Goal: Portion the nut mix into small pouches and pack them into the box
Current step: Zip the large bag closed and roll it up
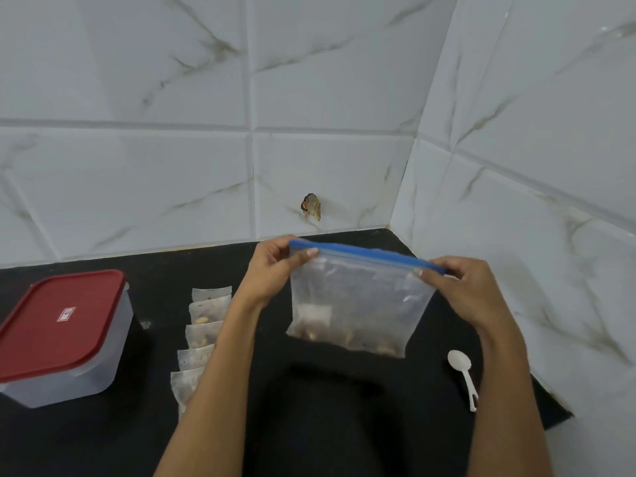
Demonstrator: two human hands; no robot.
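- The zip bag (pixel 358 297) of nut mix hangs upright above the black tabletop (pixel 327 407), blue seal strip on top; the strip's long axis runs left to right, dipping slightly to the right. The nuts sit in its bottom.
- The left hand (pixel 275 266) pinches the strip's left end between thumb and fingers; the right hand (pixel 471 287) pinches the right end the same way.
- A row of small filled pouches (pixel 203 335) lies left of the bag, partly behind the left forearm.
- The box (pixel 65 339), clear with a red lid on, stands far left.
- A white spoon (pixel 464 373) lies right of the bag.
- White marbled tile walls (pixel 172 132) meet in a corner behind.
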